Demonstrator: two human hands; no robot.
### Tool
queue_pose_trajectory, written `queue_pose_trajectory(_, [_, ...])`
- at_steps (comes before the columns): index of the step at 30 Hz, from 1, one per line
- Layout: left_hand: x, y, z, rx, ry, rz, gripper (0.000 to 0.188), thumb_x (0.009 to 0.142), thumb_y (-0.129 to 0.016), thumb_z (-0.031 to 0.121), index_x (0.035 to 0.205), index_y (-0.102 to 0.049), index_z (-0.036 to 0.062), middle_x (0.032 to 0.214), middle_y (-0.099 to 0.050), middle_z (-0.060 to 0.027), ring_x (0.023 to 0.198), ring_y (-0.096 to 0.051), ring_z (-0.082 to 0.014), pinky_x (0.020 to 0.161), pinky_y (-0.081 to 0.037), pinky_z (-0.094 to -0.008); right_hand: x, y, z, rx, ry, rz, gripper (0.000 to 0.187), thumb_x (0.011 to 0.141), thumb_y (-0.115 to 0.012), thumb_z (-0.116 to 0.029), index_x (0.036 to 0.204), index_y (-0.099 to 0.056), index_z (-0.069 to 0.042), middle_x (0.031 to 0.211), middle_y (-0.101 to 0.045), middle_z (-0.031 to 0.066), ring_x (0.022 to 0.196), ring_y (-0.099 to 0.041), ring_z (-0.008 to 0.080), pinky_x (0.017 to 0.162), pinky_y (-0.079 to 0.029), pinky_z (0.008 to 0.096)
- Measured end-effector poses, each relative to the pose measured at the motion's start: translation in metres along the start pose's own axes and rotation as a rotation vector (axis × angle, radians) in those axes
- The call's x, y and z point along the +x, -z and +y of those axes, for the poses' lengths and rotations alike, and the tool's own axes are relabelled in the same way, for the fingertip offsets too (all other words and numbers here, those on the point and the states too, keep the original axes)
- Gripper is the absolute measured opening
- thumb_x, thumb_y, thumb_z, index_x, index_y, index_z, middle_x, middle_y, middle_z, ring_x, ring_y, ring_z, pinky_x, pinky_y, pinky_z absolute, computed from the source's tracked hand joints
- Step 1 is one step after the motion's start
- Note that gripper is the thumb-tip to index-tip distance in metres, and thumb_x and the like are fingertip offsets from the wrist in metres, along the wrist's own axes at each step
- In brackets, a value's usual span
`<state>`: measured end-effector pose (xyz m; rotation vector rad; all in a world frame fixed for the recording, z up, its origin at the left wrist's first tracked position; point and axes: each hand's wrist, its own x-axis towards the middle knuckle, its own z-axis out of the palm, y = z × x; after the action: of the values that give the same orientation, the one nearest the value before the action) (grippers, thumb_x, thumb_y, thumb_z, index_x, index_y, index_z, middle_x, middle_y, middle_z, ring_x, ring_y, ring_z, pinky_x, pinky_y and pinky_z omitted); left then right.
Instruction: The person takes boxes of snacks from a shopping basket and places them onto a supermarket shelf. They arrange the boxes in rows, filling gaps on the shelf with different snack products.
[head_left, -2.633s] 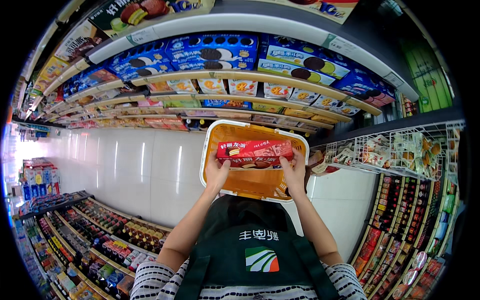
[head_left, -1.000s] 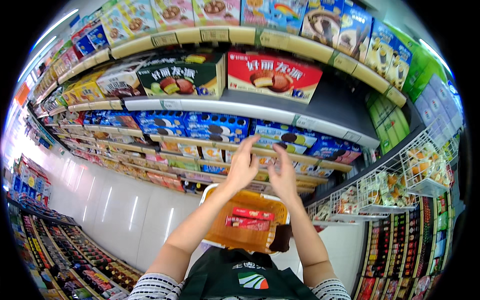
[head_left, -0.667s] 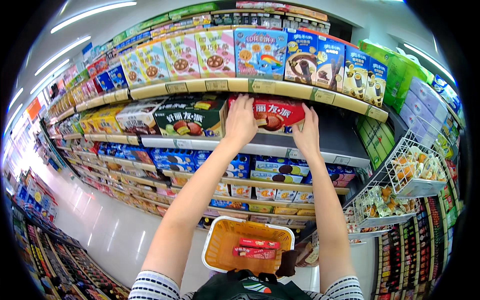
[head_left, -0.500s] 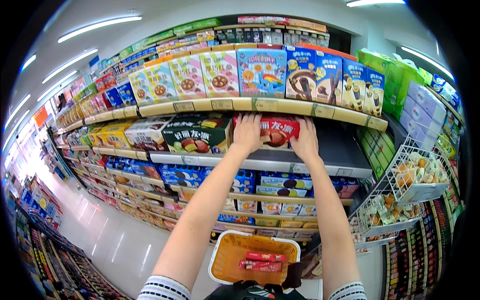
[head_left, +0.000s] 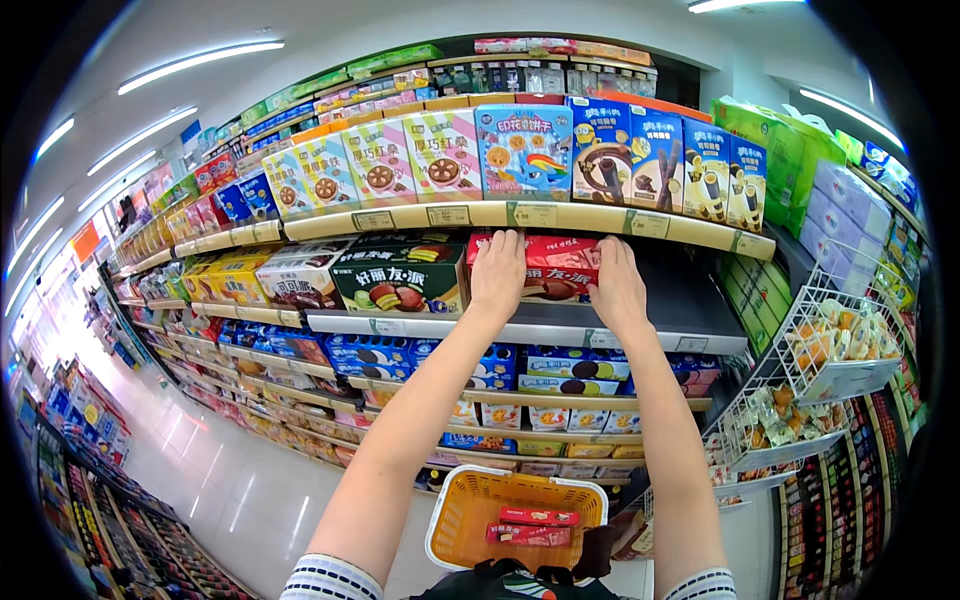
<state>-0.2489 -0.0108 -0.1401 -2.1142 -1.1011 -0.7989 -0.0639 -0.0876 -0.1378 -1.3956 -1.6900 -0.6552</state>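
Observation:
On the dark middle shelf, a red box of chocolate pies (head_left: 555, 268) sits between my two hands. My left hand (head_left: 497, 275) holds its left side, fingers reaching over the top edge. At the right end, my right hand (head_left: 618, 288) grips the box the same way. The top and part of the front face show; the bottom and back are hidden. Close beside my left hand stands a dark green box of chocolate pies (head_left: 402, 277), with a brown and white box (head_left: 302, 275) farther left.
Above runs a shelf edge (head_left: 590, 218) with upright biscuit boxes. Wire baskets (head_left: 840, 335) of packaged snacks hang at the right. Below me is a yellow shopping basket (head_left: 470, 515) holding red boxes (head_left: 530, 535). A tiled aisle floor (head_left: 215, 455) stretches away on the left.
The red box's top face now shows more, so it has tilted or come slightly forward. My hands remain at its ends. The whole view has shifted a little.

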Motion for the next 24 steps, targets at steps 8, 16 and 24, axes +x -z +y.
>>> queue_pose_trajectory(8, [-0.035,0.015,-0.002,-0.212,-0.051,0.212,0.061,0.062,-0.074,0.005,0.118,-0.051,0.004,0.11,-0.05,-0.0095,0.107,-0.05,-0.028,0.098,-0.037,-0.0387,-0.017,0.025,-0.016,-0.064,0.002,-0.115,0.062,0.06,-0.071,0.006,0.117,-0.05,-0.005,0.115,-0.045,0.0113,0.109,-0.048,0.0304,0.087,-0.047,0.0375])
queue_pose_trajectory(16, [-0.106,0.07,0.015,-0.366,-0.085,0.283,0.067,0.056,-0.077,0.007,0.118,-0.055,0.0126,0.11,-0.054,-0.0051,0.108,-0.051,-0.0228,0.103,-0.031,-0.0426,-0.09,0.061,-0.039,-0.05,0.059,0.105,0.059,0.058,-0.064,0.008,0.114,-0.054,-0.006,0.115,-0.054,0.0113,0.112,-0.049,0.0316,0.094,-0.042,0.0399])
queue_pose_trajectory(24, [-0.222,0.091,0.018,-0.526,-0.056,-0.102,0.068,0.057,-0.079,0.014,0.119,-0.052,0.0124,0.112,-0.055,-0.0042,0.106,-0.052,-0.0223,0.098,-0.036,-0.0419,-0.195,0.086,-0.067,0.14,-0.067,-0.243,0.057,0.058,-0.067,0.008,0.112,-0.055,-0.005,0.113,-0.055,0.0143,0.105,-0.052,0.0346,0.091,-0.043,0.0409])
